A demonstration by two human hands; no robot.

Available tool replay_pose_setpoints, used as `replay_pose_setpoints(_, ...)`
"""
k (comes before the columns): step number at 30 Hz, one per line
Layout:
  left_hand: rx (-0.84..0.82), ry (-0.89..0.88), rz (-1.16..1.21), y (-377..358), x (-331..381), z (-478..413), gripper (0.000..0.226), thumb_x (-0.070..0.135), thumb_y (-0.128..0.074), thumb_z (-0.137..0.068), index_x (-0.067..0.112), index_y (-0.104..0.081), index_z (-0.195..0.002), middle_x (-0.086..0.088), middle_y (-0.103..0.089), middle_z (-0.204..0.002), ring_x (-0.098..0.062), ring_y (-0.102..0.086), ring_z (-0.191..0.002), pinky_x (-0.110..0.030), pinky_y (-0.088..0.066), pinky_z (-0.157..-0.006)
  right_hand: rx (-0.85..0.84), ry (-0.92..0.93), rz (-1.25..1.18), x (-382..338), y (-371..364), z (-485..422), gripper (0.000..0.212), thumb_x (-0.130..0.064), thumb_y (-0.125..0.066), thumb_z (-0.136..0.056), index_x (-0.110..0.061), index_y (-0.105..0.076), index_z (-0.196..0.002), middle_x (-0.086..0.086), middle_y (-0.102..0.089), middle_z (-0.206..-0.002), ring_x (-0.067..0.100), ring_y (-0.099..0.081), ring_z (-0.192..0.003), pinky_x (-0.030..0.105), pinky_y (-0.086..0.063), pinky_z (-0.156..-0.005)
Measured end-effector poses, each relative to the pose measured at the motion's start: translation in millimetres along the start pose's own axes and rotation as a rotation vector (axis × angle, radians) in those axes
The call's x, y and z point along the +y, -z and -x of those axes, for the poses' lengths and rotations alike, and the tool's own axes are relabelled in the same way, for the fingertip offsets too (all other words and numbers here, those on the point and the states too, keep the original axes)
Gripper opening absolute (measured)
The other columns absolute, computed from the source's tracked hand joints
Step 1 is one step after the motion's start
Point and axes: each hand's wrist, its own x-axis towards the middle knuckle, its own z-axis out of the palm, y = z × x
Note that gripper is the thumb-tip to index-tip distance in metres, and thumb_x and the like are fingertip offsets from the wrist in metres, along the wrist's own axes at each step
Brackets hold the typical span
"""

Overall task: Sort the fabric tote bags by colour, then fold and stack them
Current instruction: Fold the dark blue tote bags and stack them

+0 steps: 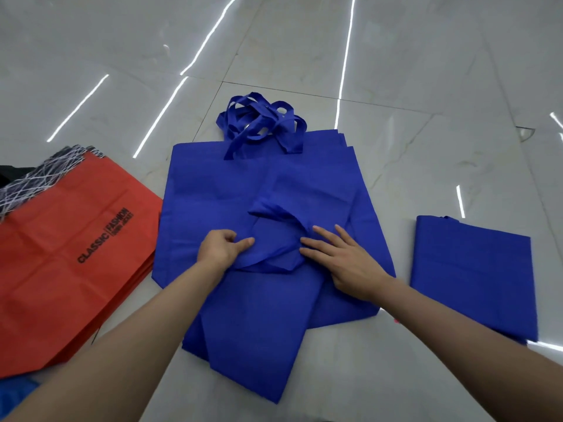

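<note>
Head view, so it's all seen from above on a glossy tiled floor (426, 86). Sorting by colour looks pretty much done: a stack of red totes (76, 254) printed "CLASSIC FASHION" is laid out toward the left side of the floor, with a black-and-white patterned bag (39, 178) poking out from under its far edge. The blues are kept together in the middle.

Folding is only just started, by the look of it. One folded blue tote (472, 278) is set down on its own toward the right side of the floor, well apart from the rest. A pile of unfolded blue totes (213, 184) is spread flat in the middle, with its tangled handles (259, 120) at the far end.

The blue tote (253, 315) in hand is lying on top of that pile, already narrowed lengthwise, with its top end bunched up between the hands. A fold of it is pinched by the left hand (221, 249), fingers curled in. The right hand (344, 260) is laid flat on the fabric just beside it, fingers straight and spread, nothing grasped.

Still left, as far as can be judged: this fold to be finished, the rest of the blue pile, and all the reds, which aren't folded yet. A bit of something blue (15, 394) is cut off at the near left corner; what it is can't be told.
</note>
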Motion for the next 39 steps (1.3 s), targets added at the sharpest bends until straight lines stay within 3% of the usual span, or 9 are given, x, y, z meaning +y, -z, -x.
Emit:
replay_pose_setpoints(4,0.041,0.181,0.394,7.8,-2.3,21.1,0.035,0.021,-0.069,-0.085,0.019,-0.040,-0.064,0.008,-0.041,-0.072,-0.009,-0.042,-0.065,-0.022,-0.040,-0.061,-0.022,-0.059,0.017,-8.4,2.6,-6.2,0.081,0.000,-0.063,-0.061,-0.023,-0.049,-0.138,-0.001,-0.051,-0.140,0.032,-0.043,-0.132,0.049,-0.023,-0.107)
replay_pose_setpoints(7,0.038,0.174,0.452,8.8,-16.6,35.2,0.020,0.020,-0.068,-0.085,0.009,-0.055,-0.075,0.002,-0.053,-0.077,-0.017,-0.053,-0.077,-0.026,-0.045,-0.064,-0.055,-0.144,-0.125,-10.0,5.3,-7.0,0.087,0.007,-0.055,-0.071,-0.029,-0.033,-0.146,-0.007,-0.028,-0.154,0.029,-0.019,-0.144,0.038,-0.008,-0.115)
replay_pose_setpoints(13,0.259,-0.680,-0.522,29.2,-51.1,37.4,0.047,0.004,-0.056,-0.088,0.012,-0.043,-0.133,-0.010,-0.041,-0.134,-0.025,-0.055,-0.104,-0.038,-0.047,-0.081,-0.220,-0.099,-0.360,-9.3,14.0,-6.6,0.082,0.007,-0.036,-0.085,-0.037,-0.009,-0.150,-0.021,0.000,-0.157,0.015,0.006,-0.146,0.020,-0.016,-0.110)
replay_pose_setpoints(17,-0.021,-1.165,-1.180,42.3,-56.0,28.5,0.101,-0.013,-0.036,-0.058,0.029,-0.018,-0.149,0.002,-0.011,-0.157,-0.026,-0.017,-0.141,-0.041,-0.010,-0.116,-0.233,-0.063,-0.330,-17.9,14.4,-7.3,0.077,0.001,-0.034,-0.090,-0.037,-0.004,-0.149,-0.020,0.004,-0.157,0.019,0.010,-0.146,0.025,-0.014,-0.113)
replay_pose_setpoints(20,-0.222,-1.114,-1.378,43.1,-53.3,24.9,0.108,-0.010,-0.047,-0.063,0.037,0.002,-0.148,0.006,-0.002,-0.158,-0.028,-0.008,-0.144,-0.041,0.002,-0.114,-0.225,-0.040,-0.227,-23.7,8.9,-11.7,0.080,-0.002,-0.040,-0.089,-0.036,0.000,-0.150,-0.019,0.007,-0.156,0.026,0.016,-0.144,0.039,0.002,-0.118)
replay_pose_setpoints(24,-0.412,-0.890,-1.428,39.2,-60.4,22.8,0.099,-0.002,-0.039,-0.087,0.046,0.040,-0.125,0.014,0.033,-0.145,-0.019,0.026,-0.136,-0.034,0.021,-0.102,-0.065,0.088,0.009,-34.1,3.2,-10.1,0.097,-0.004,-0.063,-0.068,-0.028,-0.019,-0.151,-0.005,-0.018,-0.157,0.033,-0.005,-0.144,0.054,-0.009,-0.116)
replay_pose_setpoints(30,-0.153,-1.094,-1.290,41.4,-78.5,27.5,0.119,-0.006,-0.074,-0.048,0.027,-0.019,-0.148,-0.005,-0.027,-0.152,-0.026,-0.040,-0.133,-0.039,-0.026,-0.103,-0.133,0.235,-0.021,-47.7,1.4,1.5,0.089,-0.008,-0.060,-0.077,-0.025,-0.015,-0.152,-0.003,-0.016,-0.158,0.026,-0.017,-0.144,0.047,-0.014,-0.117)
replay_pose_setpoints(35,-0.171,-1.137,-1.244,55.4,-87.1,37.6,0.122,-0.013,-0.066,-0.051,0.029,-0.009,-0.150,0.002,0.015,-0.157,-0.023,-0.028,-0.138,-0.041,-0.023,-0.106,-0.378,0.184,-0.230,-40.4,5.6,-2.9,0.085,-0.015,-0.046,-0.088,-0.038,0.010,-0.148,-0.017,0.013,-0.156,0.010,0.017,-0.143,0.033,0.009,-0.117)
replay_pose_setpoints(39,-0.259,-1.115,-1.200,63.8,-86.4,40.0,0.102,0.011,-0.070,-0.071,0.033,-0.010,-0.150,0.007,0.008,-0.157,-0.018,-0.024,-0.139,-0.041,-0.019,-0.109,-0.354,0.190,-0.351,-34.2,3.6,-2.6,0.077,-0.032,-0.049,-0.092,-0.042,0.004,-0.147,-0.020,0.008,-0.156,0.003,0.015,-0.142,0.025,0.009,-0.114)
